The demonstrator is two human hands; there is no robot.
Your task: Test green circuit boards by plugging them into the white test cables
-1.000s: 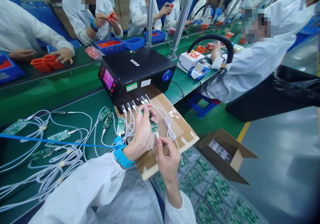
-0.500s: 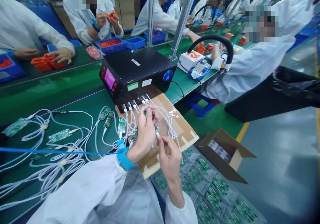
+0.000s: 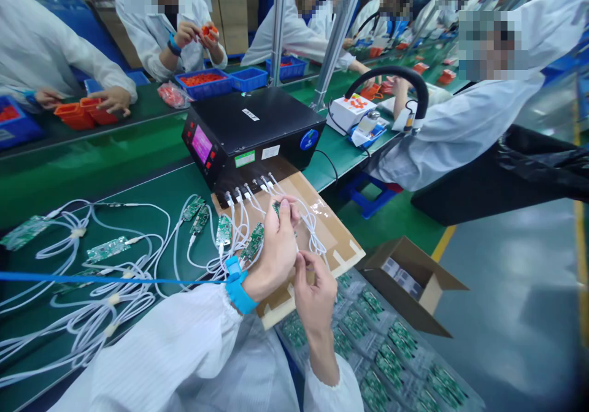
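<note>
My left hand [image 3: 276, 246] is closed around a small green circuit board [image 3: 277, 207], whose top edge shows above my fingers. It wears a blue wrist strap [image 3: 238, 287] with a blue cord running left. My right hand [image 3: 314, 289] sits just below it, fingers pinched on the plug end of a white cable [image 3: 313, 231]. Both hands hover over a cardboard sheet [image 3: 331, 234] in front of a black tester box [image 3: 248, 130]. Several white cables run from the box's front.
Green boards [image 3: 107, 249] on white cables lie across the green mat to the left. A tray of green boards [image 3: 391, 357] rests at my lap, an open carton [image 3: 414, 277] on the floor. Other people in white coats handle orange parts across and to the right.
My left hand has shifted slightly right and up with the board, now hiding more of it. My right hand followed close beneath, still pinching the cable plug.
</note>
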